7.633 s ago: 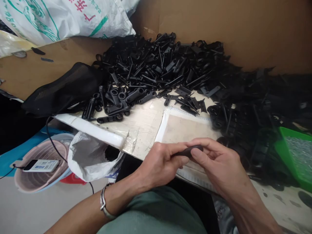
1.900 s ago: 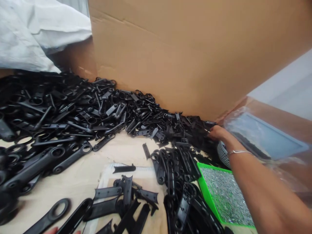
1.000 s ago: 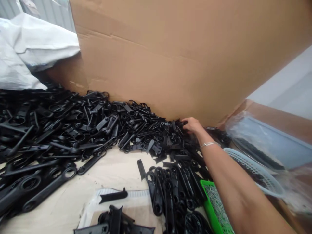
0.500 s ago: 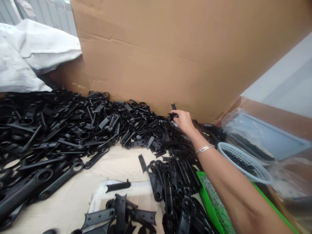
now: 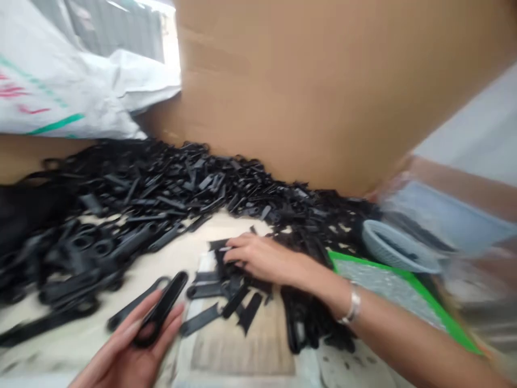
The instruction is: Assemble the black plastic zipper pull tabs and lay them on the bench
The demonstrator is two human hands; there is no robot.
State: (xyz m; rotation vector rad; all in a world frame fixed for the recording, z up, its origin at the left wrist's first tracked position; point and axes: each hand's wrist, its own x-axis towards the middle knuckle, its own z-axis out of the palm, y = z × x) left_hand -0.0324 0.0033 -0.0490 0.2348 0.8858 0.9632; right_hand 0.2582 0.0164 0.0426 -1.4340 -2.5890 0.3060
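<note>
My left hand (image 5: 139,345), palm up at the lower left, holds a long black plastic part (image 5: 162,310) with a ring-shaped end. Another black part (image 5: 135,304) lies just behind its fingers. Over a small heap of short black pieces (image 5: 236,299) is my right hand (image 5: 258,257), its fingers bent round a dark piece at the heap's upper edge. Motion blurs both hands somewhat. The small pieces lie on a pale board (image 5: 242,355) with a brown middle. A silvery bracelet circles my right wrist.
A large pile of black parts (image 5: 194,180) runs along the cardboard wall (image 5: 302,86). To the right are a green tray (image 5: 424,288) of small metal pieces, a pale blue basket (image 5: 404,258) and a blue bin (image 5: 456,215). A white sack (image 5: 81,91) lies at upper left.
My right hand has moved from the back pile to the small heap nearer me. My left hand has come into view with a black part in it. The view has shifted left.
</note>
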